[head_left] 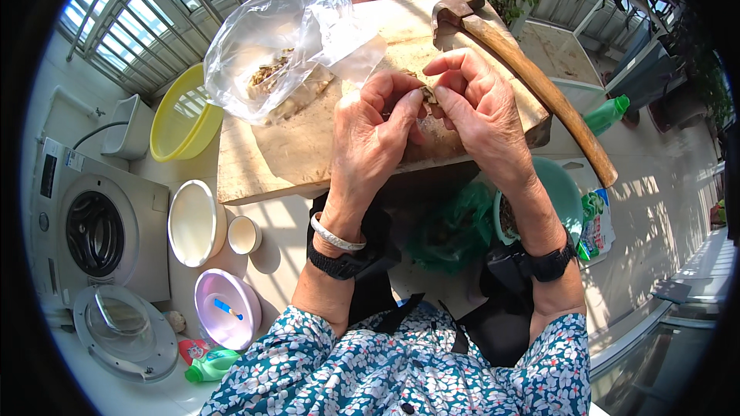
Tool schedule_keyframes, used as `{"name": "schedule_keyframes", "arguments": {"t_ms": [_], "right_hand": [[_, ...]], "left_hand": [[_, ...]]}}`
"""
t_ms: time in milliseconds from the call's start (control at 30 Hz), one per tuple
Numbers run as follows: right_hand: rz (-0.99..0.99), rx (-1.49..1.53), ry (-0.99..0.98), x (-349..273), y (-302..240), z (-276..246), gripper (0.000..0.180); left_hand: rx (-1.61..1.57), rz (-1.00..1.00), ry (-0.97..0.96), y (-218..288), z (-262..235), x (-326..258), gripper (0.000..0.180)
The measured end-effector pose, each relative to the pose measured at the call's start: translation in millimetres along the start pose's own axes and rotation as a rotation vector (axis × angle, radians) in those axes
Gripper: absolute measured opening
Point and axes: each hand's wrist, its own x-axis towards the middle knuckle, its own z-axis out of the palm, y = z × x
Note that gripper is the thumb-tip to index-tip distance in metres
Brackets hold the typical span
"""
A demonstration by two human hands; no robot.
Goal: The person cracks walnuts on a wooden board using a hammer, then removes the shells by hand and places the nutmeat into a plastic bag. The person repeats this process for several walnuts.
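Note:
Over the near part of a pale wooden board [266, 156], my left hand [371, 127] and my right hand [478, 108] meet fingertip to fingertip. Thumbs and forefingers of both pinch a small brownish dried piece [428, 95], whose exact kind is too small to make out. Left of my hands, a clear plastic bag [308, 19] lies open on the board with brown dried bits [271, 71] inside. A hatchet-like tool with an iron head [455, 14] and long wooden handle [539, 81] rests across the board's right side, beside my right hand.
Under the board are a green plastic bag [455, 227] and a teal basin [561, 185]. To the left stand a yellow basin [185, 119], a cream basin [194, 223], a cup [244, 235], a purple basin [231, 323] and a washing machine [100, 219] with its door open.

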Motion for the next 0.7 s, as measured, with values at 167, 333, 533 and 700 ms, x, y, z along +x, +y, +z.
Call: {"name": "schedule_keyframes", "arguments": {"t_ms": [167,333,533,700], "right_hand": [[-0.062,-0.041,0.043,3.3,1.8,6.5,0.014],[-0.001,0.125,0.015,3.5,-6.8,-1.5,0.016],[-0.006,-0.082,0.084,3.0,-6.2,-0.6,0.011],[-0.135,-0.377,0.097,0.3,-10.9,-0.6,0.013]], "left_hand": [[-0.106,0.015,-0.003,-1.2,-1.5,1.2,0.017],[-0.167,0.039,0.002,-2.6,-4.7,3.4,0.016],[-0.229,0.01,0.01,-2.5,-7.4,2.7,0.016],[-0.286,-0.01,0.019,-3.1,-10.2,2.6,0.017]]}}
